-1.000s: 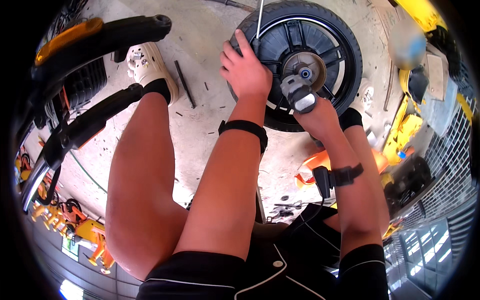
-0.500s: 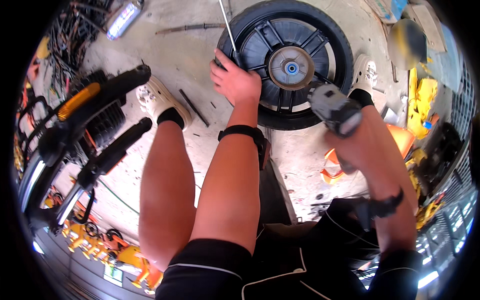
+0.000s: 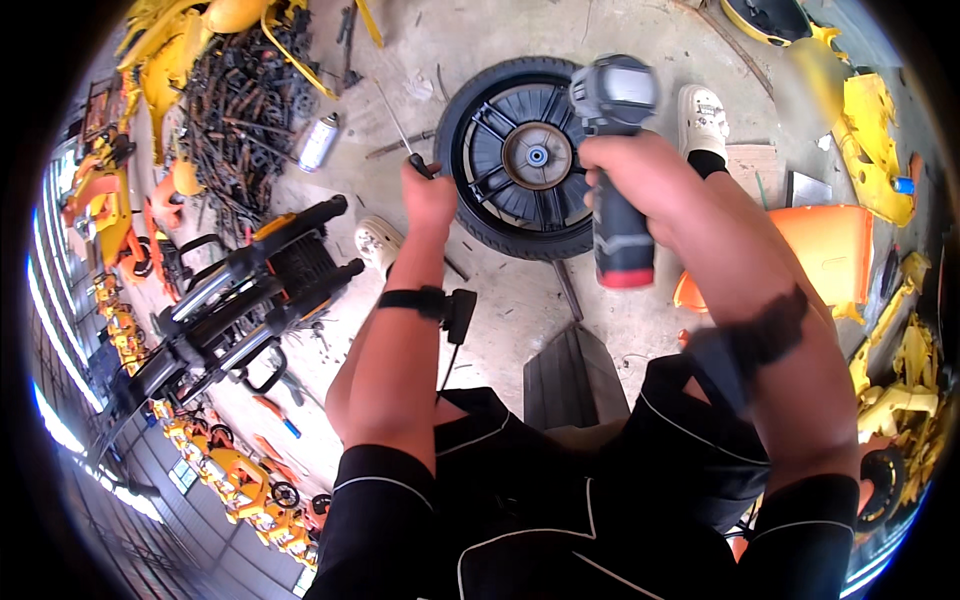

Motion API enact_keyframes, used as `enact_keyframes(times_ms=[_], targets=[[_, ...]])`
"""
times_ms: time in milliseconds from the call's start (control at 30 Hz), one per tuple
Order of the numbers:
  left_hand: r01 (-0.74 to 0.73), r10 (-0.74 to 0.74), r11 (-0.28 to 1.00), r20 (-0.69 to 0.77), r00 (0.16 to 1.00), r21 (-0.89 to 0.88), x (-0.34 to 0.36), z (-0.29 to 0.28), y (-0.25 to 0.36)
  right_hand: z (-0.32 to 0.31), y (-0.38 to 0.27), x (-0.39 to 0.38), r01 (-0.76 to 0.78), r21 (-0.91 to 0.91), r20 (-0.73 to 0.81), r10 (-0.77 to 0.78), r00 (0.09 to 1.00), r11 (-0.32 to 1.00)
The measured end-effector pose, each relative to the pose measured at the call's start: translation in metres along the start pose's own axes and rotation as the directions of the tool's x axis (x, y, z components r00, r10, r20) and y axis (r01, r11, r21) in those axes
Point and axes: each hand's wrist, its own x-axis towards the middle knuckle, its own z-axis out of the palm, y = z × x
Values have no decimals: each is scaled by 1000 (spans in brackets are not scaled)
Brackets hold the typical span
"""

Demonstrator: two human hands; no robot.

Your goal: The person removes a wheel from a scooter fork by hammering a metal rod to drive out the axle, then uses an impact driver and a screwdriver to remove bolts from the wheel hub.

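A black motorcycle wheel with its tyre lies flat on the floor between my feet, a small bearing showing at its hub. Just left of the tyre, my left hand is closed around the black handle of a long-shafted screwdriver, whose thin metal shaft points up and away to the left. My right hand grips a grey and black cordless drill with a red base, raised in front of the wheel's right side and hiding part of it. The drill's front end is not clearly visible.
A motorcycle fork assembly stands at left, near a heap of dark metal parts and a spray can. Right of my arm lies an orange panel, with yellow body parts beyond. A dark tapered piece sits between my legs.
My left hand has come off the wheel to its left, still holding the screwdriver. The drill in my right hand has moved up and left, over the wheel's edge. The view has shifted too.
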Motion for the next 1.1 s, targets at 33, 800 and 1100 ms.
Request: enact_keyframes(times_ms=[33,800,1100], targets=[[14,-9,998,74,997,-59,-10,-20,26,1,-3,9,43,-219,-97,-65,993,975],[-466,467,884,-65,882,26,-93,-115,99,84,109,159,77,-988,-17,-603,798,130],[-302,307,932,-6,952,-202,-69,-130,107,80,76,103,450,-853,73,-794,603,264]])
